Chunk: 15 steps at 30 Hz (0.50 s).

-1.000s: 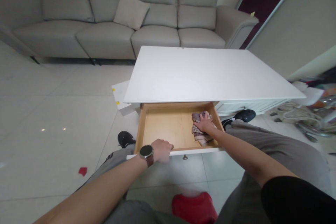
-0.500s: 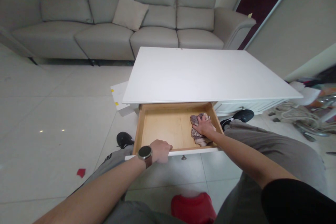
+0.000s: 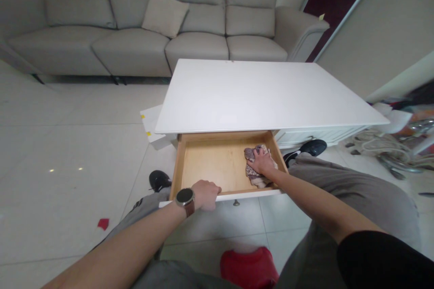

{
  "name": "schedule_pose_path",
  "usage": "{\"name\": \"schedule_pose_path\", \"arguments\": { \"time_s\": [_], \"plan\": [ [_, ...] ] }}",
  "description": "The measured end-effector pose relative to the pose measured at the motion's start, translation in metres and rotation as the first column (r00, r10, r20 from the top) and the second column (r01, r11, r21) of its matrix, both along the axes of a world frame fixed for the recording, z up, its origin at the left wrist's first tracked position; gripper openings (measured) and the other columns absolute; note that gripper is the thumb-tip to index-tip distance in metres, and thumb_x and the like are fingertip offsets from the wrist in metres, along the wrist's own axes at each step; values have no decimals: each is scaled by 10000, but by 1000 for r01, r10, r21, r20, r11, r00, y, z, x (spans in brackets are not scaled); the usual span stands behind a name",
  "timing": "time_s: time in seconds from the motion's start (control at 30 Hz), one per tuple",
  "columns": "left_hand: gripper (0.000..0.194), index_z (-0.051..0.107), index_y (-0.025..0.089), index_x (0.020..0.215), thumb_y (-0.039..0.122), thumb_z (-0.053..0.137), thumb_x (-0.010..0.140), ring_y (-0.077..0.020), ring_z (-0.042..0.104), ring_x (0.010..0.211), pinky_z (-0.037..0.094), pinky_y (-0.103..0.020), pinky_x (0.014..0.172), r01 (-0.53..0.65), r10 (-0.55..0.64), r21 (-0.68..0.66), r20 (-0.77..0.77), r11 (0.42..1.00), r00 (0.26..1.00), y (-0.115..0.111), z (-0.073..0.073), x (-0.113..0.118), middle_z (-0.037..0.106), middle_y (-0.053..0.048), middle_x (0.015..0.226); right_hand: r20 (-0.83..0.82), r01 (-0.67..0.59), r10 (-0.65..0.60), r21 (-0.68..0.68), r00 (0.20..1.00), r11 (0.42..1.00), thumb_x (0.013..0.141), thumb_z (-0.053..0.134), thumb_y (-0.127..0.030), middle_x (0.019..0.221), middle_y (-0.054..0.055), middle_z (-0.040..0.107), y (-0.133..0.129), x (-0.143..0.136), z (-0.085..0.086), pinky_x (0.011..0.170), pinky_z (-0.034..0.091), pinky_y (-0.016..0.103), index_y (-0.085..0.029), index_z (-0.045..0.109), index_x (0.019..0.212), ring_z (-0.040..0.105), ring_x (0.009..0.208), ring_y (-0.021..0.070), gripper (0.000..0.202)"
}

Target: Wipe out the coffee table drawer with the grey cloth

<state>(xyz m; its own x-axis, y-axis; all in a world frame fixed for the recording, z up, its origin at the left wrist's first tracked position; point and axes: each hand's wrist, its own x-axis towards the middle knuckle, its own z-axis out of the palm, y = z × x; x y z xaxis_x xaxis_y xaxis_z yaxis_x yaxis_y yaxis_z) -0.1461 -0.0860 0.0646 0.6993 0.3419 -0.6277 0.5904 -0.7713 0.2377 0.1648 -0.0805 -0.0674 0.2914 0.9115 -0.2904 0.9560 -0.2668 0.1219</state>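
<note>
A wooden drawer (image 3: pixel 206 159) stands pulled out from under the white table (image 3: pixel 257 95). My left hand (image 3: pixel 205 193), below a watch (image 3: pixel 185 196) on a brown strap, is closed over the drawer's front edge. Inside the drawer, at its right side, a crumpled patterned cloth (image 3: pixel 251 172) lies on the bottom. My right hand (image 3: pixel 263 163) presses down on it and grips it, thumb pointing left; the palm covers part of the cloth. A small knob (image 3: pixel 236 202) sticks out from the drawer front.
A red stool (image 3: pixel 249 268) is between my legs. My shoes flank the drawer. A white box (image 3: pixel 152 119) sits on the floor left of the table, and a grey sofa (image 3: pixel 135 47) runs behind. Coiled hose-like material (image 3: pixel 369 146) lies at right. A red scrap (image 3: pixel 103 223) is on the floor.
The view has shifted very slightly. Both hands keep their places, the left on the drawer front and the right on the cloth.
</note>
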Motion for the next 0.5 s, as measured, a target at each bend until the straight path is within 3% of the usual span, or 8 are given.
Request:
{"name": "schedule_pose_path", "arguments": {
  "time_s": [0.27,0.5],
  "plan": [
    [469,701,241,1166,256,619,704,-341,720,989,570,-434,803,4,-4,-1,11,1000,1000,0,0,0,751,-146,1109,-9,6,-6,-10,1000,1000,899,390,-745,1521,256,390,-1,-1,-2,1021,305,554,-152,396,1539,459,1267,463,873],
    [459,703,239,1150,266,609,702,-344,723,978,568,-430,791,11,-11,18,27,1000,1000,0,-5,-2,754,-139,1100,13,-80,81,-15,997,997,903,413,-729,1488,271,423,-2,-2,-1,1039,295,550,-121,451,1499,476,1258,467,852]
  ]
}}
